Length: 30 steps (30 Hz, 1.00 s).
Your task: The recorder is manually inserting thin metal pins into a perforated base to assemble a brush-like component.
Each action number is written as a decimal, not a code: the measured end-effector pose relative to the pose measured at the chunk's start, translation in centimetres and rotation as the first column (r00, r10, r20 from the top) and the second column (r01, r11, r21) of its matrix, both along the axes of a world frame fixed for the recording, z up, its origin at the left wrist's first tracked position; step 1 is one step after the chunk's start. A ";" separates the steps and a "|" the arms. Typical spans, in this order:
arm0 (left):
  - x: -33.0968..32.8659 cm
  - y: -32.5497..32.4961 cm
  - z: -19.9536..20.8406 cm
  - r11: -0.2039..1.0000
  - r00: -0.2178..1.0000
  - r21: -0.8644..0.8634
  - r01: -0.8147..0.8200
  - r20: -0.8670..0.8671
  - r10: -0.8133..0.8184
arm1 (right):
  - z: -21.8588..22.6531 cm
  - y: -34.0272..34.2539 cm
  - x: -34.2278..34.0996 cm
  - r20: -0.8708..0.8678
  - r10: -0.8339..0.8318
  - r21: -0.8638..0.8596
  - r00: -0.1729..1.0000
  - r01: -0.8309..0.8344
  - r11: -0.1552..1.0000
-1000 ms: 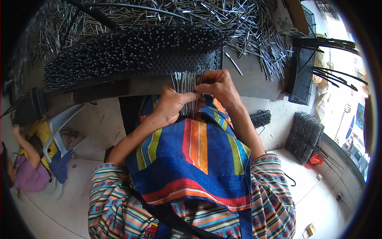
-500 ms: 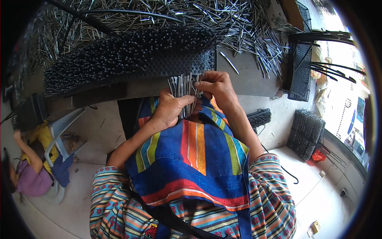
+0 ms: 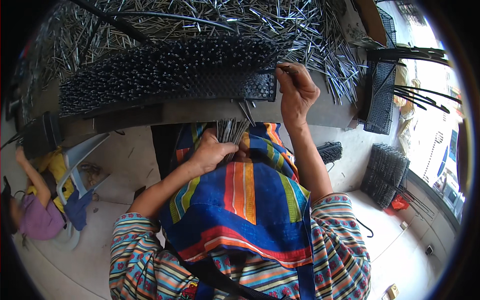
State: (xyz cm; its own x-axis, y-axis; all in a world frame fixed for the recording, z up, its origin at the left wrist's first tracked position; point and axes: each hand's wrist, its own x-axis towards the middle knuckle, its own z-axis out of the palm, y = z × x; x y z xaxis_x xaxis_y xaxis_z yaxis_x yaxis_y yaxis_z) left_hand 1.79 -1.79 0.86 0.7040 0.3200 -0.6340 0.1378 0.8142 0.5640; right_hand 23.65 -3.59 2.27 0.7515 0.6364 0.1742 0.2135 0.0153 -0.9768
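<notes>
Metal strips (image 3: 230, 131) are filling the closed left hand (image 3: 210, 153) beyond the near edge of the surface (image 3: 322, 111); the right hand (image 3: 297, 95), pinched, contents unclear, is hovering beside the right end of the perforated block (image 3: 257, 91). Insertion is seemingly occurring, next calling for careful alignment.

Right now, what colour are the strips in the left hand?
Silvery grey; the strips in the left hand show best in the head view.
</notes>
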 end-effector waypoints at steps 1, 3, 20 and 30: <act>-0.1 0.1 0.0 1.000 1.000 0.000 -0.003 -0.001 0.003 | 0.0 0.2 0.0 0.095 0.024 0.000 0.995 -0.024 1.000; -0.3 0.2 -0.1 0.999 0.999 0.021 -0.046 -0.001 0.046 | -0.2 0.4 0.2 0.193 0.048 -0.019 0.980 -0.045 0.999; 0.7 2.0 0.6 0.972 0.977 -0.104 -0.212 -0.039 0.209 | -0.3 1.0 -0.2 0.543 0.128 -0.216 0.830 -0.010 0.976; 0.5 2.6 1.5 0.962 0.974 -0.163 -0.217 0.025 0.224 | 0.6 -0.8 -5.3 -0.415 0.345 -0.439 0.842 -0.517 0.735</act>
State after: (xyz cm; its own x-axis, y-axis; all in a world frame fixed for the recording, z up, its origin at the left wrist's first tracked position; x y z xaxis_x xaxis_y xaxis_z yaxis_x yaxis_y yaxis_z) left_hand 2.31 0.79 2.38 0.6547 0.3685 -0.6600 -0.0767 0.9010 0.4270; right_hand 18.31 -4.42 2.90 0.3303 0.8283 -0.4526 0.0220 -0.4861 -0.8736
